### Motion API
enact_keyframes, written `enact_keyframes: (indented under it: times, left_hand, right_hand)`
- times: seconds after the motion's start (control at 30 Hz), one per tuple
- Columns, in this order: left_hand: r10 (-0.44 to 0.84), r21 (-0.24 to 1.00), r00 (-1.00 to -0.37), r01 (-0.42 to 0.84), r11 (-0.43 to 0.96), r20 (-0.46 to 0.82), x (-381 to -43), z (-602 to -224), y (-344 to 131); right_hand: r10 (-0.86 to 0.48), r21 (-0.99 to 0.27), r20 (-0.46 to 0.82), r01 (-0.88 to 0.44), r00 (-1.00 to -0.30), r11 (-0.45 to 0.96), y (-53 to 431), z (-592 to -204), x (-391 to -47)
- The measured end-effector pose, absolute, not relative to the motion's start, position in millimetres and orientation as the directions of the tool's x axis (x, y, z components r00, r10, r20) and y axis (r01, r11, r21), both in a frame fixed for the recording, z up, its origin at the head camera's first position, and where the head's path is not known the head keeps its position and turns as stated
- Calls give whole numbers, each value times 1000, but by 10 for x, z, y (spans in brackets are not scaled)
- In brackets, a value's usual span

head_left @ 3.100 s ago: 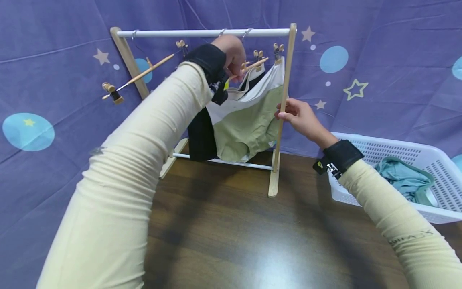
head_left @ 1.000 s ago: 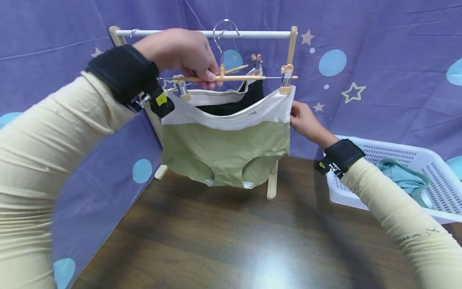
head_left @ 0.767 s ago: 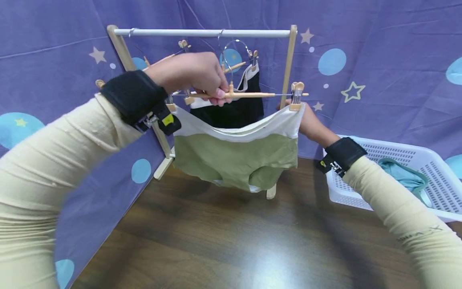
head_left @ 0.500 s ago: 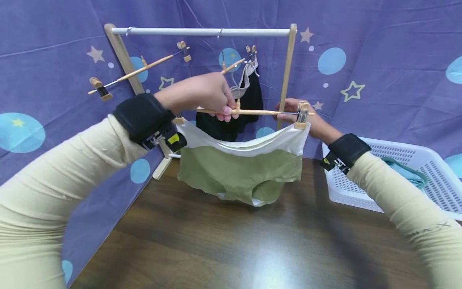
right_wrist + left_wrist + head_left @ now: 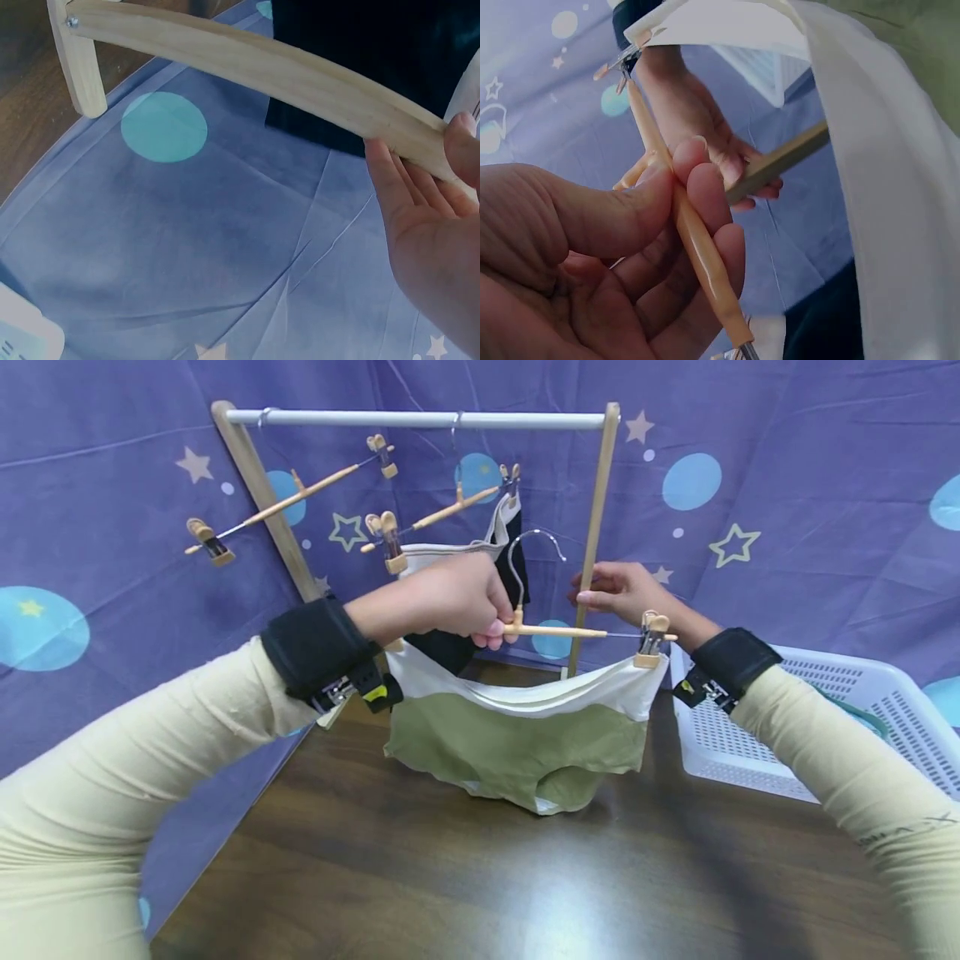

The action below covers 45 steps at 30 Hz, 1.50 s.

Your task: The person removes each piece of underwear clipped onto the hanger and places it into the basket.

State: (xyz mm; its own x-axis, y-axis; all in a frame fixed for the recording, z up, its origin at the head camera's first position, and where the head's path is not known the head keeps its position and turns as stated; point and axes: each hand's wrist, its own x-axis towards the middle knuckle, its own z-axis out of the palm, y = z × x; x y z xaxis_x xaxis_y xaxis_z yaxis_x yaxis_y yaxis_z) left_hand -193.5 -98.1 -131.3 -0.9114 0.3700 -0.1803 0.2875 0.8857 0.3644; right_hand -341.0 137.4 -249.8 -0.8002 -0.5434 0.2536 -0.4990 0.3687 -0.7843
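Observation:
My left hand [image 5: 465, 597] pinches the wooden bar of a clip hanger [image 5: 562, 632] beside its centre; the left wrist view shows thumb and fingers around the bar [image 5: 705, 262]. Clipped at both ends, olive-green briefs [image 5: 517, 735] with a white waistband hang from it, low over the table. The hanger's metal hook stands free, below the rail. My right hand [image 5: 630, 593] holds the right wooden post [image 5: 597, 510] of the small clothes rack, thumb on one side and fingers on the other, as the right wrist view also shows at the post [image 5: 225, 49].
Black briefs [image 5: 517, 535] with a white waistband hang on a second hanger from the white rail [image 5: 360, 418]. A bare clip hanger [image 5: 300, 497] hangs at the rail's left. On the right, a white basket [image 5: 727, 752] holds a teal garment [image 5: 862, 717]. Purple cloth forms the backdrop.
My left hand has taken the hanger with the olive briefs off the rail and brought it down and nearer. The right hand stays at the post.

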Motion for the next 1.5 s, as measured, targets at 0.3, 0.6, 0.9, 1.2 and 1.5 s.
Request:
enact_keyframes:
  times: [0.3, 0.6, 0.9, 1.2, 1.5]
  left_hand:
    - [413, 358, -897, 338, 870, -158, -1872, -1537, -917]
    - [447, 370, -883, 371, 852, -144, -1800, -1745, -862]
    - [505, 389, -858, 435, 812, -96, -1830, -1989, -845]
    - [505, 441, -860, 427, 790, -73, -1860, -2207, -838]
    - [522, 513, -851, 425, 746, -55, -1913, -2307, -797]
  right_hand:
    - [-576, -749, 69, -424, -814, 509, 1514, -2445, -3266]
    - [-573, -752, 48, -407, -818, 518, 1683, -2416, -3189]
    - [-563, -712, 65, -433, -824, 553, 1868, -2384, -3076]
    - [-521, -701, 50, -401, -852, 589, 2051, -2247, -2798]
    - [-547, -758, 16, -367, -837, 540, 2227, -2223, -2421]
